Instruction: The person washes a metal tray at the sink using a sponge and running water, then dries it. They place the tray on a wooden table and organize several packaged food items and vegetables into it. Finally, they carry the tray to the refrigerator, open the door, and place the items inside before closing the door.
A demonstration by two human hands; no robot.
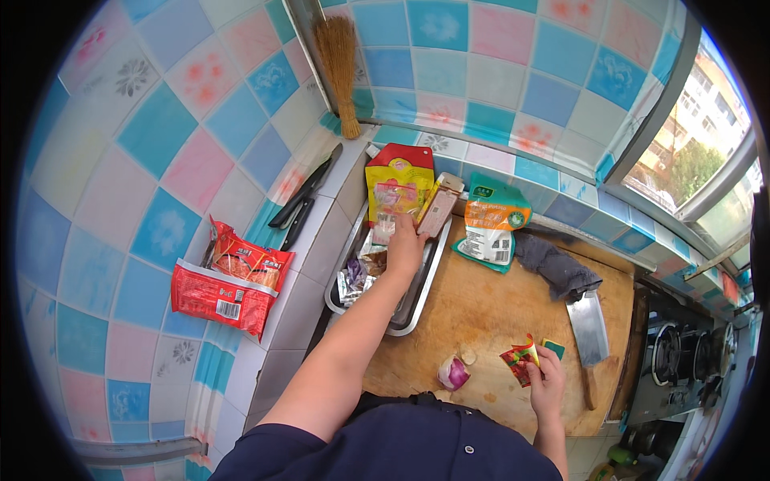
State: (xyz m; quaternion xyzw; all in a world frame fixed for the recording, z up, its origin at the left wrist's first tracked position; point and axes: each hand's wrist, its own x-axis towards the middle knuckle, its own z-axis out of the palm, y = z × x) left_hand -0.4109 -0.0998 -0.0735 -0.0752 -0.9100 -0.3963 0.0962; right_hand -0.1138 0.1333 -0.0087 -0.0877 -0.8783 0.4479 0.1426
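Observation:
My left hand (404, 248) reaches over a metal tray (415, 317), its fingers at a small clear packet (382, 231) and beside a pinkish box (441, 205); whether it grips either, I cannot tell. A red and yellow spouted pouch (400, 174) lies at the tray's far end, and small silver and purple sachets (356, 278) lie in the tray. My right hand (548, 379) holds a small red and yellow packet (520, 362) above the wooden board (475, 300), near a green and yellow sponge (553, 349). A partly peeled red onion (453, 373) sits on the board.
A cleaver (588, 330) lies at the board's right, by a dark cloth (556, 264) and a starch bag (494, 222). On the left tiled ledge are knives (304, 204) and a red food bag (231, 279). A straw brush (343, 72) stands in the corner; a gas stove (674, 361) is at far right.

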